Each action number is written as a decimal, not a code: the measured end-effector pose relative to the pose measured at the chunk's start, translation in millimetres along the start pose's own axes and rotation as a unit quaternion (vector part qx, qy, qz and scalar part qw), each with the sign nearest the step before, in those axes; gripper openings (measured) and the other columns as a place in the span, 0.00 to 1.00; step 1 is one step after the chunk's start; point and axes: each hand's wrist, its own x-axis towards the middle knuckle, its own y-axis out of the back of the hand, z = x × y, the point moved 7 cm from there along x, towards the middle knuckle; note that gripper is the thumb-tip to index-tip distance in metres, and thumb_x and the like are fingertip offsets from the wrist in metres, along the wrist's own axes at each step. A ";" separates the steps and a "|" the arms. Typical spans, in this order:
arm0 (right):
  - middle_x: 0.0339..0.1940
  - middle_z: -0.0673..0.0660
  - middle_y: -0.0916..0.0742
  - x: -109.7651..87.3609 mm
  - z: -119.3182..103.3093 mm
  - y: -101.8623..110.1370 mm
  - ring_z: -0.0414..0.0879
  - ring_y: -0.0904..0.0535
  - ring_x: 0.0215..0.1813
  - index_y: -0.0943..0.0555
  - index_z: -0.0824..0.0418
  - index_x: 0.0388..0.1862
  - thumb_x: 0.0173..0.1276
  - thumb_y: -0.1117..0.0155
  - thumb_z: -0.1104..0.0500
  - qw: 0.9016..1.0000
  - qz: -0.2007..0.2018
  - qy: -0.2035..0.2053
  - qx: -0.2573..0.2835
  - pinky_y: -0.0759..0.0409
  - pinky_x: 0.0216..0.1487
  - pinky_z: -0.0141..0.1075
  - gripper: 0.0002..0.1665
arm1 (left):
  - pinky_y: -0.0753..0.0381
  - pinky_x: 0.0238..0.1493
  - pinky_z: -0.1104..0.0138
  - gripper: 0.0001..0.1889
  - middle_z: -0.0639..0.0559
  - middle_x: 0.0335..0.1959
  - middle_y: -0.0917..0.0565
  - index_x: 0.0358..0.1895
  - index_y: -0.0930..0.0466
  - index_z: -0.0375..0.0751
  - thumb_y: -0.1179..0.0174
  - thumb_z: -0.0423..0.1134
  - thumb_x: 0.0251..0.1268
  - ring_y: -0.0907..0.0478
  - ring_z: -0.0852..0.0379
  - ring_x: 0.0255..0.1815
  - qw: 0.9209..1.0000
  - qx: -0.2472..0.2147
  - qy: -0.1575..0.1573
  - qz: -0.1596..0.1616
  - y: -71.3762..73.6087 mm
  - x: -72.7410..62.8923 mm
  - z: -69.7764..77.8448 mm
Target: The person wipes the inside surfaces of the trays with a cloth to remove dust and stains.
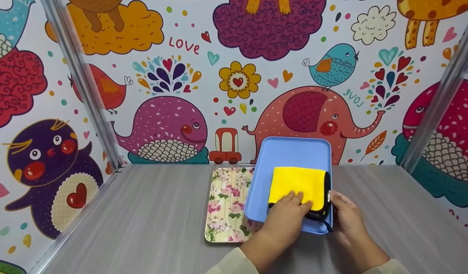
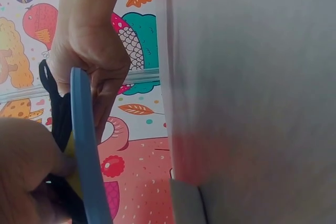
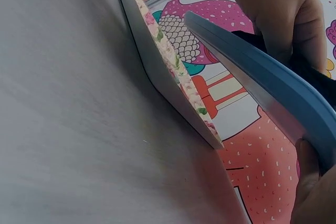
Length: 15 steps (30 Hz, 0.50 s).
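A folded yellow cloth (image 1: pixel 299 182) with black edging and a black loop (image 1: pixel 328 227) lies in the blue tray (image 1: pixel 294 150). My left hand (image 1: pixel 285 219) rests on the cloth's near part, fingers spread over its top and thumb toward the right. At the tray's right edge my right hand (image 1: pixel 348 219) grips the rim; in the right wrist view its thumb (image 3: pixel 307 158) lies along the underside. The blue tray is tilted and held up off the table, seen edge-on in the left wrist view.
A floral tray (image 1: pixel 228 205) lies on the grey table (image 1: pixel 161 213), partly covered by the blue tray in the head view. Walls printed with cartoon animals (image 1: pixel 169 125) stand at the back and sides, with metal strips (image 1: pixel 81 83) at the corners.
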 end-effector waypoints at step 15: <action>0.35 0.40 0.10 1.7 -0.4 0.6 0.34 0.15 0.41 0.15 0.43 0.40 0.84 0.48 0.52 1.000 0.000 -0.003 0.018 0.14 0.50 0.28 0.15 | 0.27 0.75 0.61 0.29 0.59 0.74 0.24 0.71 0.23 0.66 0.30 0.45 0.67 0.28 0.57 0.76 1.000 0.025 0.007 -0.013 -4.9 2.5 -4.7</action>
